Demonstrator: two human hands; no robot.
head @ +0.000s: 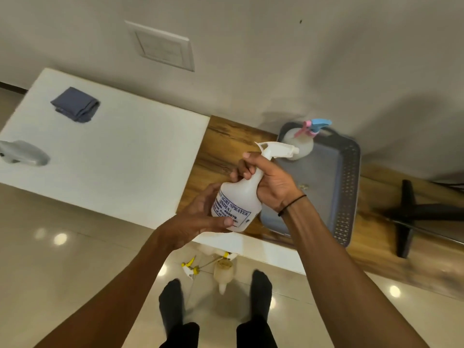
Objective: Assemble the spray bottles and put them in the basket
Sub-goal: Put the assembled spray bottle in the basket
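I hold a white spray bottle (238,202) with blue printed text above the table edge. My right hand (266,179) grips its neck just under the white trigger head (277,149). My left hand (200,212) cups the bottle's body from below and the left. A grey perforated basket (346,187) sits on the wooden surface to the right. Inside it, at the far corner, stands a bottle (300,144) with a blue and pink trigger head. On the floor between my feet lie a yellow-and-white trigger head (189,268) with its tube and a loose bottle (223,272).
A white tabletop (113,151) carries a folded blue-grey cloth (75,104) and a grey object (22,153) at its left edge. A black stand base (411,214) lies on the wooden surface (226,136) right of the basket. The wall is close behind.
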